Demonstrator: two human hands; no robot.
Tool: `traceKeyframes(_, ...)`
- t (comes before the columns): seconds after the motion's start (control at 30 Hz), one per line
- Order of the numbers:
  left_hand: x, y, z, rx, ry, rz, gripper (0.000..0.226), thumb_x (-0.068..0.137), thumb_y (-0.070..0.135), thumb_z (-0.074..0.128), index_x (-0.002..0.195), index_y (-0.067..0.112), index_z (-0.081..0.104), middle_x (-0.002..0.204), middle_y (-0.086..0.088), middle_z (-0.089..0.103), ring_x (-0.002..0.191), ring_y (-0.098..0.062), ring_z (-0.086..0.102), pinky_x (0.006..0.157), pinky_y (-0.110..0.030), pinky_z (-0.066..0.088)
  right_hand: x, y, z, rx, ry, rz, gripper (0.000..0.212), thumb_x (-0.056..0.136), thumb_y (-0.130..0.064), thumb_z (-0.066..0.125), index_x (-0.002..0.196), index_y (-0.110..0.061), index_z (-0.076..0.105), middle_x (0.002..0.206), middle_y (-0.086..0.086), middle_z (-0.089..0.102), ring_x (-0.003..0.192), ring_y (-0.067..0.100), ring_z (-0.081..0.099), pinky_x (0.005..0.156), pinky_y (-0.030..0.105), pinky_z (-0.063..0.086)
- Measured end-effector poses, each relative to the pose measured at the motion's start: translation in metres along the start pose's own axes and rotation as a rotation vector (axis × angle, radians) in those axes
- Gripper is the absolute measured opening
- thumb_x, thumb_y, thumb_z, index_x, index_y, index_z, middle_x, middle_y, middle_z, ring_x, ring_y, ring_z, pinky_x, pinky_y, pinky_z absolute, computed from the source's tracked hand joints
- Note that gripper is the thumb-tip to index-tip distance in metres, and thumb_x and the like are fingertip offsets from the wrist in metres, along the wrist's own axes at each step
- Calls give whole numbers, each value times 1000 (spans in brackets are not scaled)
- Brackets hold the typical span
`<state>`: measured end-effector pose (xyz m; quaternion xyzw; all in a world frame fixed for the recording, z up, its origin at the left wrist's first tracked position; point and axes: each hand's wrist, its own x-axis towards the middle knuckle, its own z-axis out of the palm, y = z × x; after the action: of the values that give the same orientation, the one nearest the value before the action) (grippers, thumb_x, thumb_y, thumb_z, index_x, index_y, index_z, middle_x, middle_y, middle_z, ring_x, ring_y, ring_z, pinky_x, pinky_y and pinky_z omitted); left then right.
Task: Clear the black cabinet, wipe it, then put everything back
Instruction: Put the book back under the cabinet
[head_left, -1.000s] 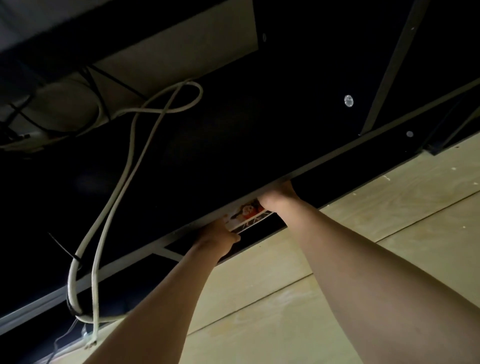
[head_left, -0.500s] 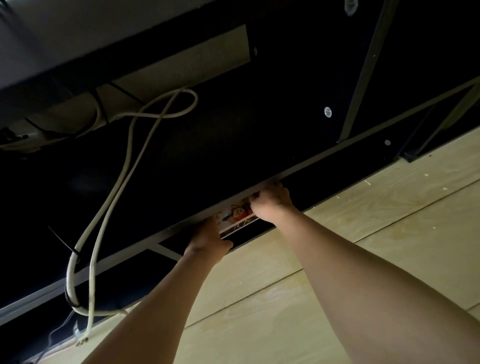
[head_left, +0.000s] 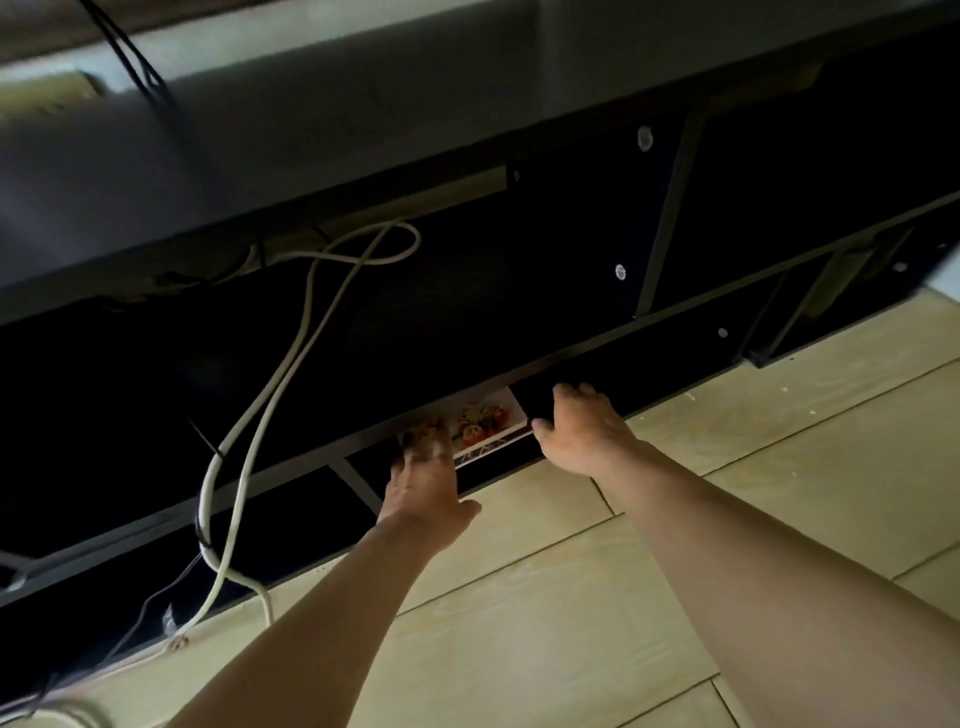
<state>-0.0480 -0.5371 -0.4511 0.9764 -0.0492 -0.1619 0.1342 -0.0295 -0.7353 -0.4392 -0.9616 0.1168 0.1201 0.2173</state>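
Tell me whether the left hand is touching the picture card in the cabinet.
Cannot tell. In the head view, blurred fingers of the left hand overlap the picture card at its left end, but resting or hovering is unclear.

A low black cabinet stands on the pale wood-plank floor in front of me. On its bottom shelf lies a flat white printed card with a colourful picture. A white cable hangs down the front, its end touching the floor

Floor: pale wood-grain planks, 3 to 7 o'clock. White cable: looped, 9 o'clock. Light: dim.
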Motion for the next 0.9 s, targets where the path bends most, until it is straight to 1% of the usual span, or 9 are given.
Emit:
traceKeyframes(0.07, -16, -1, -4, 36, -28, 16, 103, 87, 41, 74, 160, 27, 2, 160, -12, 21, 143, -33, 28, 118, -42, 29, -14, 1, -11, -33, -11, -9, 53, 101, -41, 52, 144, -13, 40, 143, 13, 44, 131, 32, 45, 104, 42, 45)
traceKeyframes(0.2, -41, -1, -19, 73, -54, 58, 104, 90, 43, 70, 160, 25, -5, 167, -13, 6, 152, -33, 13, 122, -43, 21, -43, 0, -41, -53, 2, -29, 57, 101, -42, 52, 148, -15, 36, 146, 11, 41, 134, 30, 44, 106, 43, 46)
traceKeyframes(0.27, -52, 0, -28, 91, -47, 93, 103, 91, 45, 69, 160, 26, -6, 167, -12, 5, 152, -32, 13, 122, -43, 22, -57, 1, -56, -69, 6, -38, 58, 101, -42, 53, 150, -16, 35, 147, 11, 40, 134, 30, 45, 106, 43, 46)
traceKeyframes(0.33, -61, 5, -38, 99, -32, 122, 101, 91, 45, 68, 160, 27, -4, 166, -10, 10, 151, -32, 17, 122, -42, 25, -71, 2, -70, -85, 11, -48, 61, 101, -43, 53, 151, -16, 33, 148, 11, 39, 135, 30, 44, 107, 44, 45)
traceKeyframes(0.37, -64, 8, -42, 97, -17, 134, 99, 91, 45, 68, 161, 26, 0, 165, -10, 16, 150, -31, 21, 122, -42, 27, -77, 2, -78, -91, 16, -53, 62, 100, -43, 53, 152, -16, 32, 149, 11, 39, 136, 30, 44, 108, 44, 45)
traceKeyframes(0.47, -73, 21, -59, 96, 39, 174, 86, 91, 44, 68, 158, 22, 19, 155, -9, 34, 141, -29, 36, 116, -39, 36, -93, 5, -97, -99, 47, -51, 63, 100, -44, 53, 152, -17, 31, 149, 10, 38, 136, 29, 43, 108, 44, 44)
traceKeyframes(0.53, -76, 30, -68, 90, 71, 199, 79, 92, 43, 66, 155, 20, 26, 151, -7, 39, 138, -27, 40, 113, -39, 38, -102, 7, -108, -104, 67, -45, 62, 100, -44, 53, 151, -17, 32, 148, 9, 39, 135, 29, 44, 107, 45, 45)
traceKeyframes(0.77, -83, 52, -92, 45, 172, 261, 72, 94, 44, 64, 153, 20, 31, 141, -3, 45, 130, -25, 46, 109, -37, 43, -125, 20, -135, -114, 118, -32, 62, 100, -44, 53, 151, -16, 33, 149, 10, 39, 135, 30, 44, 106, 44, 45)
traceKeyframes(0.9, -89, 56, -100, 19, 194, 295, 73, 95, 44, 61, 155, 18, 28, 143, -5, 44, 131, -25, 44, 110, -37, 42, -133, 25, -142, -103, 131, -18, 60, 100, -44, 53, 150, -16, 34, 148, 9, 39, 134, 29, 46, 105, 44, 47)
